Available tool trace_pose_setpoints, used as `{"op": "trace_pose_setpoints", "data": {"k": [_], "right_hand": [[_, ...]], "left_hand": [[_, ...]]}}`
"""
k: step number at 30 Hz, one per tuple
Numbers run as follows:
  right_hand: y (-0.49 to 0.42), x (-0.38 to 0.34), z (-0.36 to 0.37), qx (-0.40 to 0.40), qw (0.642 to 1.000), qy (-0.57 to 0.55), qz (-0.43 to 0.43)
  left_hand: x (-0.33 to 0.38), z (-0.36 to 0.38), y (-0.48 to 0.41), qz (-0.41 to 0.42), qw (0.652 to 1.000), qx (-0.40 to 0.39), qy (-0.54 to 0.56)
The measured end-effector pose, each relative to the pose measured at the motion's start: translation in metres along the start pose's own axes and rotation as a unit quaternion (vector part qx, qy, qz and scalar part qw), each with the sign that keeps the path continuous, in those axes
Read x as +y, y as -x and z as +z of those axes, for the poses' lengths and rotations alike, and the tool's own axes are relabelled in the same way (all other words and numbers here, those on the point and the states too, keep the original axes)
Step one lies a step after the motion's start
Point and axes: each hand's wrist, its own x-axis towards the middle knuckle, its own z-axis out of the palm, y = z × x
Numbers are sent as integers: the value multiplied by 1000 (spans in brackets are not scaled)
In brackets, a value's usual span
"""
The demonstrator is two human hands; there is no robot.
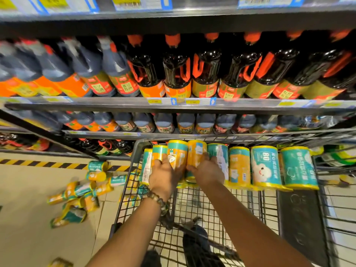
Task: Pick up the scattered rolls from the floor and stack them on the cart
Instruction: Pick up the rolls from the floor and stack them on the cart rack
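Note:
Inside the wire cart [215,205], a row of teal and yellow rolls [265,166] stands upright along the far wall. My left hand [163,176] grips one yellow roll [177,154] at the left of that row. My right hand [208,172] grips the roll beside it [196,153]. Both held rolls stand a little higher than the row. Several more rolls [81,193] lie scattered on the floor to the left of the cart, blurred. One more roll [59,263] shows at the bottom left edge.
Shelves of dark sauce bottles [177,74] rise right behind the cart. A yellow and black hazard stripe [42,163] runs along the floor at the shelf base. A dark panel [300,224] lines the cart's right side. More packs [339,157] sit beyond the right wall.

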Motion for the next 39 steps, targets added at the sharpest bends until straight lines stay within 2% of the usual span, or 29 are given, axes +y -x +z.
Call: {"op": "trace_pose_setpoints", "data": {"k": [5,11,15,18,21,23,28,32,34,39], "right_hand": [[22,17,3,77,984,-153,-49],[52,-6,24,88,952,-247,-159],[73,-45,58,37,955,-235,-178],[84,-70,90,27,964,-180,-195],[90,-79,112,102,959,-202,-170],[95,-86,128,136,956,-199,-169],[125,-170,198,103,954,-193,-205],[134,-242,256,16,960,-162,-228],[127,-262,287,-28,965,-143,-218],[82,-280,367,-79,974,-111,-178]], "left_hand": [[-19,-9,12,-11,988,20,150],[-64,-24,33,-29,959,52,278],[-117,-39,55,-33,937,84,338],[-162,-51,67,-56,922,106,367],[-213,-60,75,-77,899,105,417],[-249,-66,79,-79,900,97,418],[-353,-82,83,-98,916,68,382],[-430,-85,64,-118,922,46,365],[-460,-83,51,-129,918,39,374],[-520,-49,-1,-144,920,9,365]]}}
